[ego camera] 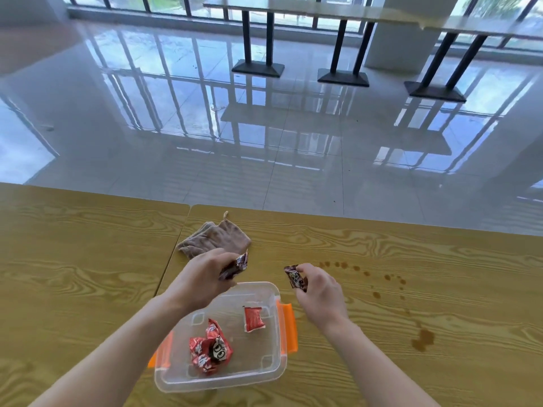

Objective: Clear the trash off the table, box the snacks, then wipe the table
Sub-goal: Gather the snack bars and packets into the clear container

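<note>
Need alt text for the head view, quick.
Each hand, left and right, holds a dark snack packet above a clear box that holds two red packets. Behind lie a cloth and brown spills on the table.

Clear box [273, 374] w/ orange clips, red snack packs [210, 346], tan cloth [217, 239], yellow woodgrain table [73, 259]

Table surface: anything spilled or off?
Yes. Brown liquid spots trail across the wooden table to the right of the right hand, ending in a larger blot nearer the camera. The cloth lies crumpled and unused beyond the clear box.
</note>
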Action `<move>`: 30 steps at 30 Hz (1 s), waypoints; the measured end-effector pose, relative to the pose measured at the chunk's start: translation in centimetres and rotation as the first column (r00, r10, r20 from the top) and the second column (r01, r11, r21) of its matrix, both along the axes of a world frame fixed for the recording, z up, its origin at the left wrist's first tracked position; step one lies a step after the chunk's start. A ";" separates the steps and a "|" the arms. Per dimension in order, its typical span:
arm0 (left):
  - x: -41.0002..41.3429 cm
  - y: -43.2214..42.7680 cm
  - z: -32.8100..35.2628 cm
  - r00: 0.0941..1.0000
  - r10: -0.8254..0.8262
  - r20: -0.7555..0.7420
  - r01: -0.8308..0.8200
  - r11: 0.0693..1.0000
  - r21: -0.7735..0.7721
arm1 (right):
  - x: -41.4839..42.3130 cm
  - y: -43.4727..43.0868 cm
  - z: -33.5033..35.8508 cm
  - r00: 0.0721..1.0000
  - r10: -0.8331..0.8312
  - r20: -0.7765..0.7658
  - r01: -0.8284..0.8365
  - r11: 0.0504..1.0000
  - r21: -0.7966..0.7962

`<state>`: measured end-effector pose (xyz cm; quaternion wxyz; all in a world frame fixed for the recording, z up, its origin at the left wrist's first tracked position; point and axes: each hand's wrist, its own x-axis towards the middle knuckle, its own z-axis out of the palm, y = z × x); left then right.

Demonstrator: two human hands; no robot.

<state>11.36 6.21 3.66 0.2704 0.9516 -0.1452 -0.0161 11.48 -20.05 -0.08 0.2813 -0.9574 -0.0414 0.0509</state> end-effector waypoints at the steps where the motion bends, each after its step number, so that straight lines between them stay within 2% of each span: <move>1: -1.0 0.3 0.3 1.000 0.006 0.004 -0.006 1.000 0.009 | 0.0 0.3 0.6 1.000 0.006 0.019 -0.006 1.000 0.015; 10: -7.4 1.9 0.6 0.995 0.099 -0.005 -0.099 0.995 0.033 | -1.2 4.7 5.2 0.969 0.134 0.210 -0.163 0.979 0.126; 16: -9.1 1.2 -0.3 0.999 0.045 0.002 -0.045 0.997 0.064 | -3.5 6.6 4.7 0.964 0.207 0.167 -0.229 0.965 0.124; 24: -9.5 0.8 -1.1 0.999 -0.006 -0.041 0.017 0.954 0.299 | -5.2 7.1 3.3 0.956 0.275 0.104 -0.285 0.953 0.102; 27: -10.1 1.0 -1.5 0.998 -0.058 0.026 0.049 0.958 0.283 | -5.2 6.9 3.2 0.945 0.312 0.102 -0.321 0.944 0.080; 30: -10.6 1.5 -1.4 0.999 -0.005 0.053 -0.004 0.986 0.165 | -5.0 6.2 3.1 0.948 0.286 0.139 -0.296 0.953 0.062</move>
